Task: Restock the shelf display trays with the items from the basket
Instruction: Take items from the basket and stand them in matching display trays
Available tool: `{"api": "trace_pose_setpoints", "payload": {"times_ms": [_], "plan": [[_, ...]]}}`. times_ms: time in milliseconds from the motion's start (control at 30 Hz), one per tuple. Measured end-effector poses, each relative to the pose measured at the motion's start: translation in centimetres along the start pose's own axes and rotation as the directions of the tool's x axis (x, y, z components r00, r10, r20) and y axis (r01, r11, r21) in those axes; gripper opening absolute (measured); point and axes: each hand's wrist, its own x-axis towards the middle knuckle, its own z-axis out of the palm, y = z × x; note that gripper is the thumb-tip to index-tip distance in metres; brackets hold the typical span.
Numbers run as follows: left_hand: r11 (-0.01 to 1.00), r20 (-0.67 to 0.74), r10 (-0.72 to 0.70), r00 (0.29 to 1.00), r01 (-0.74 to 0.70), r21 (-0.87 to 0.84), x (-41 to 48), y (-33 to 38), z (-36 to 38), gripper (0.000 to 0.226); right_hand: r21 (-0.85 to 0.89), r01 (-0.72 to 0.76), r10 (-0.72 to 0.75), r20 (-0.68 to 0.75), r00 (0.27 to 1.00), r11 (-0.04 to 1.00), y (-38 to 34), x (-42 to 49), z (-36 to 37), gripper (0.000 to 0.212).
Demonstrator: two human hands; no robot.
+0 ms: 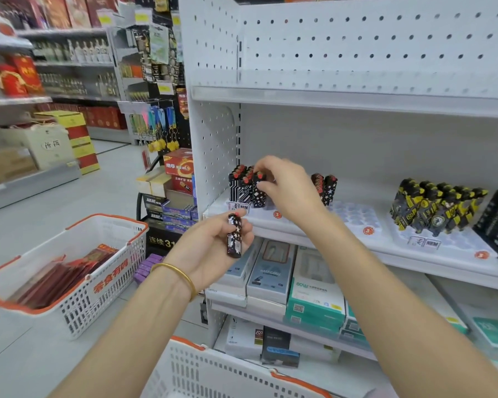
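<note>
Black star-print lighter (234, 239) in the left hand (210, 251); right hand (288, 188) at the white tray (273, 215).

Left hand: fingers curled round the star-print lighter, which is upright with its red cap up, in front of the shelf (357, 248) edge just below the tray's left end. Gold bangle (179, 275) on that wrist.
Right hand: fingertips pinch the top of a patterned lighter (258, 191) standing at the front of the lighter cluster (240, 185) in the tray's left corner. Can't tell if it is fully seated.
A small star lighter group (325, 188) stands just right of that hand in the same tray, with open slots beyond it.
The next tray (443, 242) to the right carries yellow-black lighters (434, 208).
The near basket (213, 372), white with an orange rim, sits at the bottom edge, contents out of sight.
The second basket (104, 294), on the left, holds red packets (66, 277).
</note>
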Motion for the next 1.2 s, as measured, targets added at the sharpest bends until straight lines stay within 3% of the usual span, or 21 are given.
{"api": "trace_pose_setpoints", "payload": {"times_ms": [300,733,800,900,967,1100,1200], "plan": [[0.999,0.094,0.016,0.995,-0.019,0.032,0.1,-0.1,-0.1,0.037,0.011,-0.020,0.020,0.004,1.000,1.000,-0.1,0.3,0.0,0.025],[0.989,0.046,0.068,0.997,-0.073,0.131,0.2,-0.3,0.1,0.030,0.051,-0.094,0.092,0.048,0.995,0.994,-0.5,0.3,-0.1,0.026],[0.988,0.028,0.076,0.997,-0.079,0.135,0.3,-0.4,0.0,0.025,-0.006,-0.083,0.083,0.052,0.995,0.997,-0.5,0.0,0.0,0.029],[0.981,0.017,0.097,0.995,-0.098,0.169,0.3,-0.6,0.2,0.023,-0.259,-0.010,0.014,0.011,1.000,0.966,-0.6,-0.5,0.7,0.031],[0.976,0.005,0.125,0.992,-0.124,0.181,0.3,-0.9,0.3,0.027,-0.298,-0.007,0.007,-0.001,1.000,0.955,-0.7,-1.0,0.8,0.035],[0.961,0.012,0.191,0.982,-0.189,0.202,0.2,-1.1,0.9,0.023,0.042,-0.005,0.007,-0.053,0.999,0.999,-1.0,-2.5,-1.3,0.037],[0.940,0.058,0.222,0.973,-0.230,0.251,0.2,-1.5,2.0,0.021,0.297,-0.082,0.041,0.140,0.989,0.951,-1.0,-4.5,-3.7,0.024]]}}
